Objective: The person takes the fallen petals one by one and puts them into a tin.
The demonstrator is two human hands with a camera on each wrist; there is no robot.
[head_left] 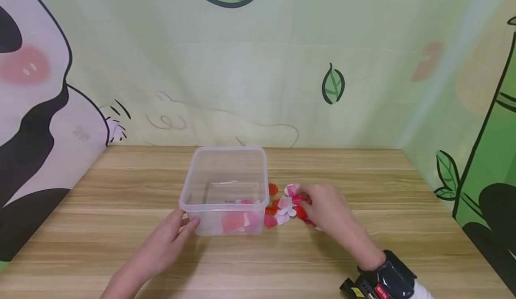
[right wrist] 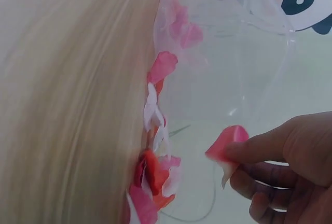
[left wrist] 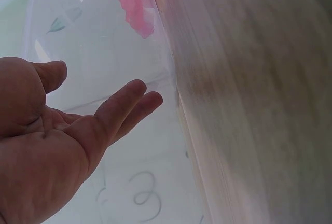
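A clear plastic box, lidless, stands on the wooden table with several pink and white petals inside. At its left side, my left hand has its fingers and thumb against the lower front corner; in the left wrist view the fingers are extended and the thumb stands apart. To the right of the box, my right hand pinches a pink petal between thumb and fingers, with a white tip showing below it. Under and beside that hand lies a loose pile of red, pink and white petals.
The wooden table runs back to a pale green printed cloth with leaf drawings. A cartoon panda covers the cloth on the left. A black device is strapped on the right wrist.
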